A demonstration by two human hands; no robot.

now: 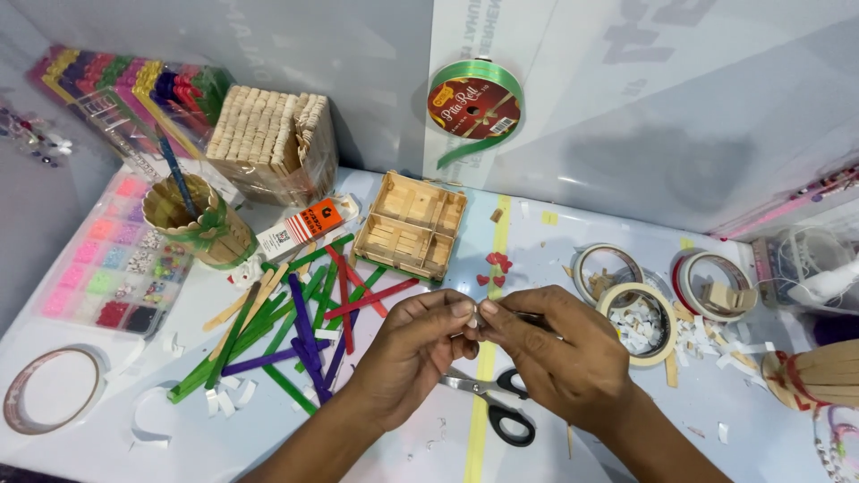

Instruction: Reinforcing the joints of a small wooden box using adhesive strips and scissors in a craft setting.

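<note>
Both forearms come in from the bottom edge and meet over the worktop (626,429). The left hand (413,349) and right hand (559,353) curl inward, fingertips touching, each grip pinched shut on 1 tiny white scrap (477,318) held between them, too small to make out. Black-handled scissors (492,401) lie just beneath.

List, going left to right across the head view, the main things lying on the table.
Tape ring → bead organiser box → stick-built cup → pile of coloured craft sticks → wooden stick tray → scissors → tape roll holding white scraps → stick fan.
</note>
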